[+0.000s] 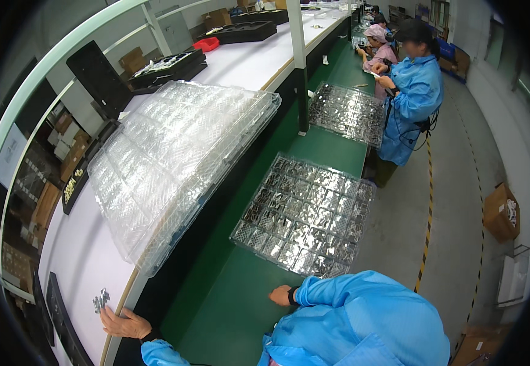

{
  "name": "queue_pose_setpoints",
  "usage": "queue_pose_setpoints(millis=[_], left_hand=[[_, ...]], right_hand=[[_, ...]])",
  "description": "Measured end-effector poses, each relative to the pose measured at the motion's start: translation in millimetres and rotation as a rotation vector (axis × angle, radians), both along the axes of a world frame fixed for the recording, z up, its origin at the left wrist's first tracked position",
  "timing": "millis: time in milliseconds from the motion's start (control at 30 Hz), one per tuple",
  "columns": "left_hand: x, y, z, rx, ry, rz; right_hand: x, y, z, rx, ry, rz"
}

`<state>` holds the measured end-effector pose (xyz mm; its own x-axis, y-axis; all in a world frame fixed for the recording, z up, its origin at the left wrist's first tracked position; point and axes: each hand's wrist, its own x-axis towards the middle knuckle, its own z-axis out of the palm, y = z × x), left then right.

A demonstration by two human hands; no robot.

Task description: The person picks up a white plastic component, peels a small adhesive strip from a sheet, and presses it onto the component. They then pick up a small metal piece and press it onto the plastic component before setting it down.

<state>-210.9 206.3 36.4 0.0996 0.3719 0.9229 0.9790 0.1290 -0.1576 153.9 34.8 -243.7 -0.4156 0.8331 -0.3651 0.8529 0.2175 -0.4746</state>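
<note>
My left hand point(126, 323) lies over the edge of the white shelf point(82, 268), its fingers spread. Its fingertips are at a small pile of silvery metal parts point(100, 300). On the green work surface point(216, 305) rests my right hand point(281, 296), its fingers curled; whatever may be in them is hidden. Just beyond that hand lies a clear plastic tray point(304, 213) divided into compartments full of shiny metal parts. A stack of clear compartment trays point(179, 158) sits on the white shelf, further off than my left hand.
A second filled tray point(347, 114) lies farther along the green bench, beside a co-worker in a blue coat point(414, 91). A post point(299, 61) rises at the shelf edge. Black foam trays point(167, 67) and a red container point(206, 44) stand on the shelf.
</note>
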Motion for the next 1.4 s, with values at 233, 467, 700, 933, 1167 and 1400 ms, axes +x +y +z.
queue_pose_setpoints(millis=[233, 467, 700, 933, 1167, 1400], left_hand=[[3, 1, 0, 0.002, 0.01, -0.005], [9, -5, 10, 0.02, 0.027, 0.015], [23, -6, 18, -0.104, -0.213, -0.143], [14, -11, 4, -0.131, -0.27, -0.224], [11, -17, 8, -0.114, -0.269, -0.199], [13, -11, 9, -0.116, -0.278, -0.213]], right_hand=[[-1, -4, 10, -0.037, 0.024, -0.032], [4, 3, 6, 0.059, 0.029, 0.02], [6, 1, -32, 0.008, -0.034, -0.046], [2, -4, -26, 0.131, -0.022, -0.016], [6, 5, -44, 0.23, -0.151, -0.049], [16, 10, -77, 0.281, -0.129, -0.046]])
